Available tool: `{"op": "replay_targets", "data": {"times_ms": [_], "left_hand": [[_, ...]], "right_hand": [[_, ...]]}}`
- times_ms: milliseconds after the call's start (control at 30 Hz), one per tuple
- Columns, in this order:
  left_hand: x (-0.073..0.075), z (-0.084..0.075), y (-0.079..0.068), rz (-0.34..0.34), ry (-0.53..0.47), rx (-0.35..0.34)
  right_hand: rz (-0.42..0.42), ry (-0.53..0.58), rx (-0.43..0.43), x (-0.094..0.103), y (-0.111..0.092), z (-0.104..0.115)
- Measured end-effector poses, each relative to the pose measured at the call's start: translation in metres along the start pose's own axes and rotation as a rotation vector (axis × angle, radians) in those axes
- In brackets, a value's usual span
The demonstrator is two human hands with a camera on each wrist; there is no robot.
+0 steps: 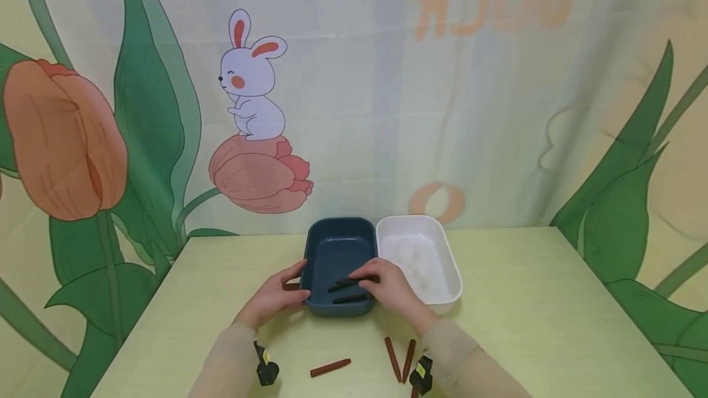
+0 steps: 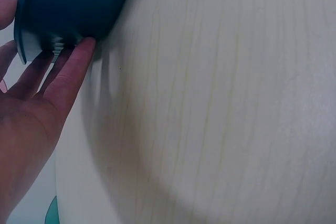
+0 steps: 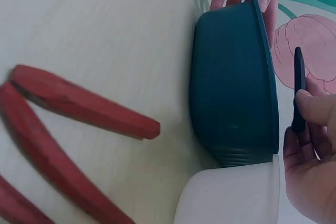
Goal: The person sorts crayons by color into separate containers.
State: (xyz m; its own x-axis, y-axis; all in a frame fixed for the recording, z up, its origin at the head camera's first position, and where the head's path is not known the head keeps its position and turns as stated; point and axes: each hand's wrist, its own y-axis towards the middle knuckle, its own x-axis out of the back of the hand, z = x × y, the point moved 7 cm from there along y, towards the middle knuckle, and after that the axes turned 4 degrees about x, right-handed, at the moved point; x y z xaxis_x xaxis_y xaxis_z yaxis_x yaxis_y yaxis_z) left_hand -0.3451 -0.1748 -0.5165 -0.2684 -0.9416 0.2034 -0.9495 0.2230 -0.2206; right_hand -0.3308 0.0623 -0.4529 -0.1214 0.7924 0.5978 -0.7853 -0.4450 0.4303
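Observation:
My left hand (image 1: 271, 300) grips the left side of a dark blue tub (image 1: 340, 229), its thumb over the rim and its fingers against the outer wall. My right hand (image 1: 389, 287) is above the tub's right front part. Between thumb and fingers it pinches a black tapered stick (image 3: 299, 87), held above the rim. Another black stick (image 1: 350, 298) lies low in the front of the tub, with more black beside it partly hidden by the right hand. Several dark red sticks (image 1: 330, 368) lie on the table in front of the tub.
A white tub (image 1: 453, 257) stands against the blue one on the right; faint marks show on its floor. Both stand on a pale wood-grain table (image 1: 525, 300), near a printed cloth (image 1: 354, 109) with tulips and a rabbit hanging behind.

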Motion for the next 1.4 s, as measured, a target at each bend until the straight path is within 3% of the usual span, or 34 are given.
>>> {"op": "replay_targets", "data": {"times_ms": [833, 1400], "left_hand": [[0.000, -0.003, -0.002, 0.013, 0.001, 0.008], [-0.001, -0.001, -0.001, 0.013, -0.006, -0.002]], "right_hand": [[0.030, -0.108, -0.035, -0.005, 0.029, -0.002], [0.005, -0.032, -0.034, 0.004, 0.012, 0.000]]}}
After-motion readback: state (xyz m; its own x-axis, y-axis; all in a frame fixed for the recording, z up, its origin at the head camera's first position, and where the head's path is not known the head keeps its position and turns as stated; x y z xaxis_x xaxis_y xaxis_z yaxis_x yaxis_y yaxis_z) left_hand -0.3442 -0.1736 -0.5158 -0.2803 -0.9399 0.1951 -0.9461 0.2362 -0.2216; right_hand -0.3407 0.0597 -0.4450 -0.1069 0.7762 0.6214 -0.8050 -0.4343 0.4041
